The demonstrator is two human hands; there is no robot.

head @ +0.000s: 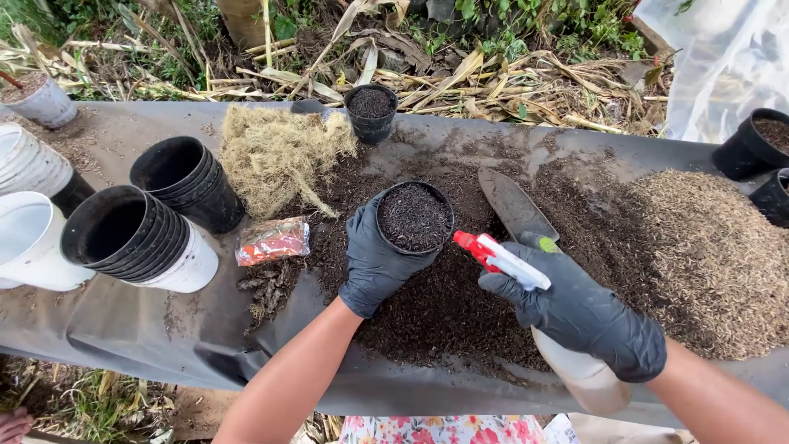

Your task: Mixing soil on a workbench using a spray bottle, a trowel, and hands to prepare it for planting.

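Your left hand [374, 263], in a dark rubber glove, has its grip wrapped around a small round black plastic pot filled with dark soil [414, 218], holding it just above the heap of dark potting soil [444, 304] on the grey sheet-covered counter [148, 337]. Your right hand [579, 308], gloved too, has its grip clamped on a white plastic spray bottle with a red nozzle [505, 259], the nozzle just beside the pot's rim. A metal trowel [514, 201] lies in the soil behind it. Stacked black pots [136, 234] lie to your left, near a clump of pale fibrous roots [275, 156].
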